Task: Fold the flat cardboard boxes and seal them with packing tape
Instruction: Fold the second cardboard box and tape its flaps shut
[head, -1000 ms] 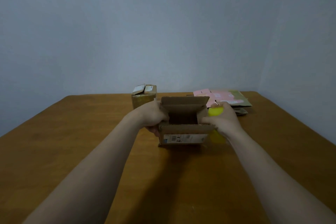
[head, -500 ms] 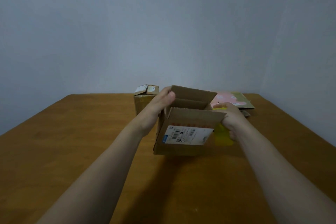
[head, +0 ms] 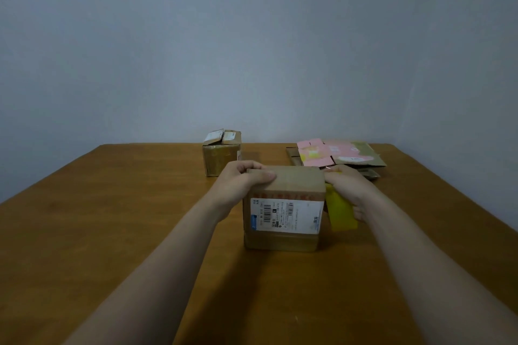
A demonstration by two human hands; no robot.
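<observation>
1. Head view, centre of frame: cardboard box (head: 283, 210) standing on the wooden table (head: 112, 218), flaps closed over the top. Long axis runs left to right across the frame; the broad face with the white shipping label (head: 286, 217) points toward the camera.
2. Left hand (head: 244, 180) – at the box's upper left corner, fingers curled over the far edge, thumb pressed flat along the top.
3. Right hand (head: 346, 186) – at the box's upper right corner, fingers wrapped round a yellow tape dispenser (head: 340, 213). The yellow handle slants down and to the right, just beside the box's right side; its upper end meets the top corner. Contact with the cardboard cannot be confirmed.
4. Second cardboard box (head: 221, 152) – above centre, slightly left, at the table's far edge; top flaps partly raised, well apart from the first.
5. Flat cardboard stack (head: 336, 155) – upper right of centre, lying flat, a pink printed sheet uppermost.
</observation>
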